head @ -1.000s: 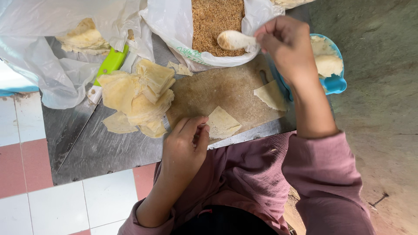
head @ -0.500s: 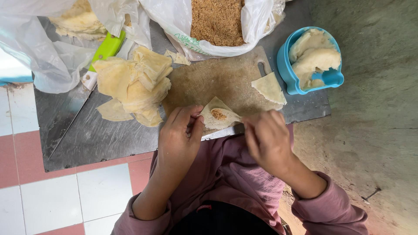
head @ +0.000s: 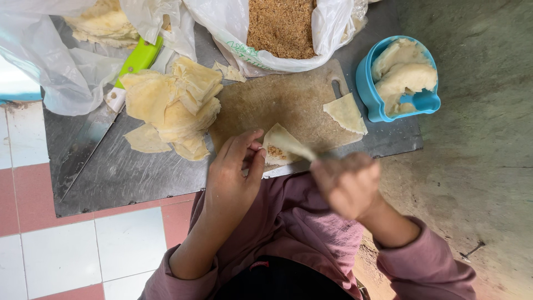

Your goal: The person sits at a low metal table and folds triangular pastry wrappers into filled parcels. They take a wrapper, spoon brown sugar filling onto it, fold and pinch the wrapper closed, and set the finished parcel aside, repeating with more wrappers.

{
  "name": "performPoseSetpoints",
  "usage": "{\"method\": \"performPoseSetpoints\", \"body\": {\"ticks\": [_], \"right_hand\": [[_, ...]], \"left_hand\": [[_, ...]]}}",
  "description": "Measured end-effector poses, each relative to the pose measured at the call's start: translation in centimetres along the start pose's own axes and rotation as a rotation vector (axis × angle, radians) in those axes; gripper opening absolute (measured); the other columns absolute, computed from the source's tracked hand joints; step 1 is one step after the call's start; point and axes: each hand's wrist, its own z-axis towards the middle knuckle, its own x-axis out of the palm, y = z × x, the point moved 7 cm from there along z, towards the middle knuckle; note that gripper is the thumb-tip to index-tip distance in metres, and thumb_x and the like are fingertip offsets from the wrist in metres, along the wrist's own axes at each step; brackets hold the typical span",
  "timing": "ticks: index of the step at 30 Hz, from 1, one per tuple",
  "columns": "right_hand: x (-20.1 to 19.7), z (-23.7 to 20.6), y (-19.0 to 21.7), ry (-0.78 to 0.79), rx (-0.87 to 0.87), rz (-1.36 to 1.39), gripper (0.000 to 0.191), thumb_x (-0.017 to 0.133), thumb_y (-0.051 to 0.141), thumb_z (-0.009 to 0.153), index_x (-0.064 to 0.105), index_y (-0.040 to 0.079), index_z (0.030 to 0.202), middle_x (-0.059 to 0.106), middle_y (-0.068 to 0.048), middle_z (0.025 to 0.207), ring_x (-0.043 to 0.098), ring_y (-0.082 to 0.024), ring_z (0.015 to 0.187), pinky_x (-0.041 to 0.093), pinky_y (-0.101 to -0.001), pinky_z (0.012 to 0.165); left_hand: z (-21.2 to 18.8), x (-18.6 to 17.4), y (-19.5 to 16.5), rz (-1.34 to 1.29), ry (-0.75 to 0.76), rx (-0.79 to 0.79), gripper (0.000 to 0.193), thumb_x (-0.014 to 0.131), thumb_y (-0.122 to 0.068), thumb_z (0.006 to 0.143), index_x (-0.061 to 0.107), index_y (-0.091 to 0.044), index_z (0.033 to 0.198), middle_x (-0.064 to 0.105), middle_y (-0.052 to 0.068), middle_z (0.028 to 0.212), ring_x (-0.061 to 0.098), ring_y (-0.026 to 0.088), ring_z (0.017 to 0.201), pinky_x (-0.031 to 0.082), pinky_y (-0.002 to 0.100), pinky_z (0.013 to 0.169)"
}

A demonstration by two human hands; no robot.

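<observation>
1. Pastry wrapper (head: 283, 145) with a bit of brown crumbly filling on it sits at the near edge of the wooden cutting board (head: 277, 100), right in front of me.
2. My left hand (head: 233, 178) has its fingertips pinched on the wrapper's left corner, the rest of the hand curled loosely.
3. My right hand (head: 347, 183) is blurry. It's at the wrapper's right end and looks closed around the folded flap, but I honestly can't tell how tight the grip is.
4. Stuff around it: a messy stack of wrappers (head: 172, 105) just left of the board, and a single loose triangular wrapper (head: 345, 113) on the board's right side.
5. A white plastic bag of brown crumbs (head: 280, 28) sits open at the far edge of the board.
6. Blue plastic tub (head: 369, 83) with pale dough lumps is off to the right, apart from the board.
7. A knife with a green handle (head: 139, 58) lies far left on the metal sheet (head: 127, 172), half tucked under another plastic bag (head: 61, 61).
</observation>
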Motion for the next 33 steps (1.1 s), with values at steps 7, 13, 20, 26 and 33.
{"method": "performPoseSetpoints", "body": {"ticks": [7, 13, 20, 26, 33], "right_hand": [[3.4, 10.7, -8.5, -0.287, 0.374, 0.207, 0.025, 0.074, 0.0, 0.099, 0.07, 0.01, 0.122, 0.059, -0.013, 0.108, 0.056, -0.034, 0.106, 0.043, -0.0456, 0.093], [0.0, 13.5, -6.7, -0.357, 0.251, -0.141, 0.041, 0.073, 0.007, 0.082, 0.067, 0.002, 0.122, 0.051, -0.019, 0.116, 0.052, -0.037, 0.103, 0.041, -0.0454, 0.089], [1.1, 3.7, -2.5, 0.267, 0.309, 0.661, 0.023, 0.077, 0.009, 0.083, 0.07, 0.002, 0.104, 0.062, -0.009, 0.101, 0.06, -0.027, 0.098, 0.047, -0.0425, 0.09], [1.8, 4.0, -2.1, 0.336, 0.336, 0.704, 0.013, 0.072, 0.006, 0.089, 0.07, 0.005, 0.102, 0.061, -0.009, 0.101, 0.061, -0.03, 0.1, 0.049, -0.0392, 0.088], [0.3, 4.5, 0.0, 0.229, 0.257, 0.517, 0.029, 0.069, 0.0, 0.082, 0.066, 0.001, 0.111, 0.065, -0.017, 0.115, 0.067, -0.036, 0.104, 0.054, -0.0433, 0.088]], "left_hand": [[0.1, 0.8, -1.8, 0.203, 0.012, 0.139, 0.029, 0.069, -0.002, 0.095, 0.066, -0.003, 0.124, 0.073, 0.013, 0.099, 0.072, 0.031, 0.089, 0.056, 0.04, 0.076], [0.3, 0.5, -2.0, 0.241, 0.028, 0.119, 0.023, 0.074, -0.005, 0.09, 0.069, -0.005, 0.113, 0.068, 0.013, 0.102, 0.069, 0.033, 0.089, 0.055, 0.041, 0.074], [0.3, 0.2, -1.6, 0.194, 0.078, 0.097, 0.015, 0.073, -0.006, 0.092, 0.072, -0.004, 0.107, 0.065, 0.013, 0.105, 0.069, 0.031, 0.091, 0.056, 0.04, 0.077], [0.6, 0.4, -1.9, 0.237, 0.098, 0.084, 0.015, 0.074, -0.008, 0.091, 0.072, -0.004, 0.105, 0.065, 0.014, 0.105, 0.068, 0.033, 0.091, 0.055, 0.04, 0.075], [0.6, 0.3, -1.8, 0.236, 0.09, 0.079, 0.014, 0.074, -0.008, 0.09, 0.072, -0.005, 0.104, 0.065, 0.013, 0.103, 0.068, 0.034, 0.089, 0.054, 0.042, 0.074]]}}
